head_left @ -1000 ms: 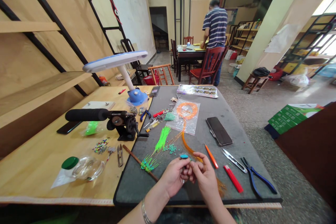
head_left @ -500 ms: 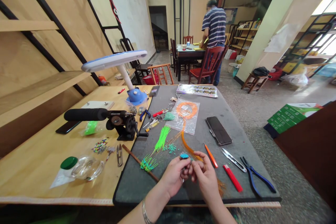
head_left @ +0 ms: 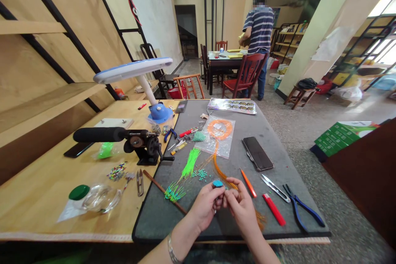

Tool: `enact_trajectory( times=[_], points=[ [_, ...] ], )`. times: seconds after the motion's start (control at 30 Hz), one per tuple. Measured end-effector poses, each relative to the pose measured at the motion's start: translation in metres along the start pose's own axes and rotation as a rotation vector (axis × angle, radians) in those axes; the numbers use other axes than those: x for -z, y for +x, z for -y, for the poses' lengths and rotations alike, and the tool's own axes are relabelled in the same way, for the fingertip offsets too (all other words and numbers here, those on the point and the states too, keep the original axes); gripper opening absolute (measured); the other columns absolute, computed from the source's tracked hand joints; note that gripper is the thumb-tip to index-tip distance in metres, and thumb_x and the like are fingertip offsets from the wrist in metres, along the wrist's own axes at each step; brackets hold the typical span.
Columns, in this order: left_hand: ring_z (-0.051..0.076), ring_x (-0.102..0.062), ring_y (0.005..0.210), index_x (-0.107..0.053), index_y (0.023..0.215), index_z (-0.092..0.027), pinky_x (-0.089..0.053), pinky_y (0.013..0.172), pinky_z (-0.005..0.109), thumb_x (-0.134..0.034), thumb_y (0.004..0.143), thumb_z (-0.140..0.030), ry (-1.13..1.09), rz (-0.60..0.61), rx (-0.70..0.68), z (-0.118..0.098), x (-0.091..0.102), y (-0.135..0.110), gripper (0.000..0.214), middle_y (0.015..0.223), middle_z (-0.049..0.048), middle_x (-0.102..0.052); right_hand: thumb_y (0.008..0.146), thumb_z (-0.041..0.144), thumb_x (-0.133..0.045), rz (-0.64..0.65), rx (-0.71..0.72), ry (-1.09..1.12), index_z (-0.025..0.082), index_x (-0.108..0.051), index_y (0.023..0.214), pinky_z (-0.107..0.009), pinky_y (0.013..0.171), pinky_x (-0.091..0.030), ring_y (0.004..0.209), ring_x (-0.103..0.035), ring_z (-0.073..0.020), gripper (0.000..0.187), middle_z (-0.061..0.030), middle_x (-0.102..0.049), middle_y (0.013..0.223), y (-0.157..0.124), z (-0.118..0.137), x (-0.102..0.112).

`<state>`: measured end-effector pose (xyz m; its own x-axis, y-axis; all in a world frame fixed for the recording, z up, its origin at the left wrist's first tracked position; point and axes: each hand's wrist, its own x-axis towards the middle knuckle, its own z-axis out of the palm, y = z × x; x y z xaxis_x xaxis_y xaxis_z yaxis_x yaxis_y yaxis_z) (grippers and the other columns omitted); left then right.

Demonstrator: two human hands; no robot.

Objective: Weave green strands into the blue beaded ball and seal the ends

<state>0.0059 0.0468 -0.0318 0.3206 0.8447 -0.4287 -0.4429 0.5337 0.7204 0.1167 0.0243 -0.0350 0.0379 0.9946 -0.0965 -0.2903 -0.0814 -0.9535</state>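
While your left hand (head_left: 201, 207) and right hand (head_left: 243, 210) meet in the lower center of the frame, a small turquoise-topped piece (head_left: 217, 183) stands at the fingertips of the left. The left hand grasps this piece between curled fingers and thumb, with the turquoise face upward. Your right hand is bent close beside it, its fingers near the piece; whether it grips anything cannot be told (the fingers hide the point of contact). Silver bracelets (head_left: 172, 249) encircle your left wrist.

Note the items on the gray mat (head_left: 238, 126). An orange strand bundle (head_left: 219, 169) descends from the clear bag (head_left: 227, 148) at center and passes behind your right hand. Left of the bundle lie loose turquoise beads (head_left: 202, 174) and a fan of green strands (head_left: 191, 163). Farther left, turquoise-tipped green stems (head_left: 175, 192) lie across a brown stick (head_left: 158, 182).

To the lower right of the frame, 4 tools lie apart from your hands: an orange pointed tool (head_left: 248, 183), silver snips (head_left: 276, 188), a red bar-shaped item (head_left: 274, 209) and blue-handled pliers (head_left: 301, 208). Above them rests a dark phone (head_left: 258, 153). At left center, a black hand-crank device (head_left: 142, 146) stands on the wooden tabletop (head_left: 116, 222).
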Motion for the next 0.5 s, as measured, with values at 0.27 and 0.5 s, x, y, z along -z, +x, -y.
enact_trajectory(
  times=[0.27, 0.5],
  points=[
    [0.003, -0.037, 0.043, -0.05, 0.071, -0.015, -0.017, 0.044, 0.018, -0.073, 0.063, -0.029, 0.003, 0.015, 0.029, -0.001, 0.002, 0.001, 0.028, 0.052, -0.007, -0.045, 0.076, 0.048, -0.065, 0.045, 0.004, -0.043, 0.019, -0.048, 0.107, -0.02, 0.049, -0.035, 0.046, -0.042, -0.0089, 0.047, 0.0102, -0.045, 0.049, 0.006, -0.004, 0.007],
    [0.003, -0.035, 0.045, -0.048, 0.069, -0.016, -0.015, 0.045, 0.018, -0.073, 0.063, -0.029, -0.016, 0.031, 0.002, -0.002, 0.003, 0.003, 0.03, 0.056, -0.0071, -0.043, 0.076, 0.053, -0.063, -0.005, -0.012, -0.063, 0.019, -0.05, 0.105, -0.017, 0.04, -0.026, 0.043, -0.034, -0.0066, 0.046, 0.0099, -0.042, 0.053, 0.005, -0.005, 0.011]
  ],
)
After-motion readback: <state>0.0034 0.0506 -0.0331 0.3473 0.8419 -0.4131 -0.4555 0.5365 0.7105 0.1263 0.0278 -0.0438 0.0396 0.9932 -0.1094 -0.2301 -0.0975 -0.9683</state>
